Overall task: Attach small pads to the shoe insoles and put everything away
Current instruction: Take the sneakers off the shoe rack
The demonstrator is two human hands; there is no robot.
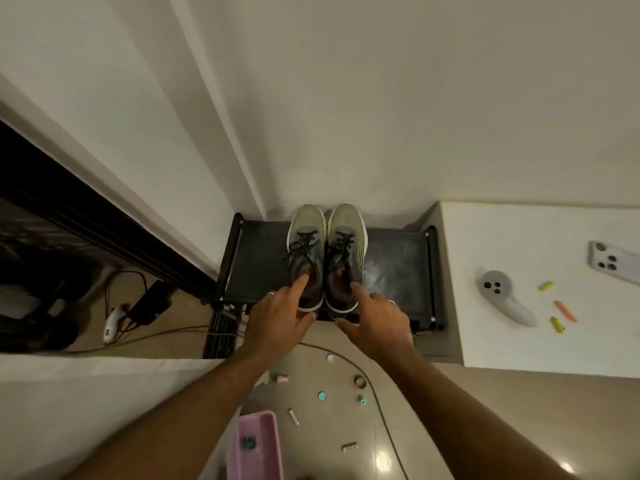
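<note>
Your left hand (277,315) and right hand (377,317) both reach forward to the pair of shoes on the black rack (256,258). The left shoe (306,247) and right shoe (346,247) stand side by side, touching, toes at 12 o'clock against the wall (381,98), heels toward you.

Left hand: index finger extended into the heel opening of the left shoe, thumb at the heel's outer edge — whether it pinches the heel or merely touches it cannot be told. Right hand: index finger extended to the collar of the right shoe, thumb spread below the heel; here too, grasp or mere contact cannot be told. Each hand wears a ring. The insoles and pads are not discernible inside the shoes.

At 3 o'clock from the rack, a white counter (519,341) carries a grey controller (502,296), a phone (613,259) and three small coloured pieces (564,310).

At 6 o'clock, on the tiled floor (433,427) — a pink tray (256,452), a cable (377,403) and scattered small items. At 9 o'clock, a dark frame (86,209) with wiring below it
</note>
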